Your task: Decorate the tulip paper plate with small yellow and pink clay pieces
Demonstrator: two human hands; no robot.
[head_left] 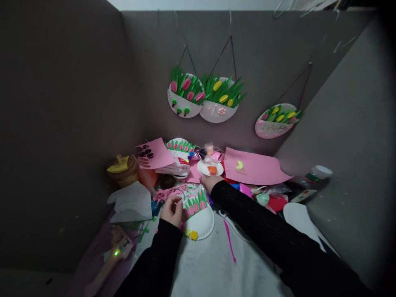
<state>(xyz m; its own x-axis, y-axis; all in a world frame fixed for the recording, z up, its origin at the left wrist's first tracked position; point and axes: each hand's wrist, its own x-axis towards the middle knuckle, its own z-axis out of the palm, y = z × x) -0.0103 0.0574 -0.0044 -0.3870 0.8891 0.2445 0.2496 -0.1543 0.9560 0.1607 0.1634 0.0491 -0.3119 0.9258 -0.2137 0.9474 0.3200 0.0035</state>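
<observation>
My left hand [172,209] is closed on the left edge of a white paper-plate craft [199,218] with green grass and pink tulips, which lies in front of me. My right hand [209,181] reaches forward and touches the near rim of a small white plate [204,169] that carries an orange piece [212,169]. Its fingers are mostly hidden under the plate's rim. Both arms wear black sleeves.
Three finished tulip plates [185,97] [219,101] [275,120] hang on the grey partition. Pink paper sheets [256,170] [154,154], a yellow-lidded jar [123,170], white tissue [130,201], a glue gun [119,249], a white-capped bottle [315,174] and scraps crowd the desk.
</observation>
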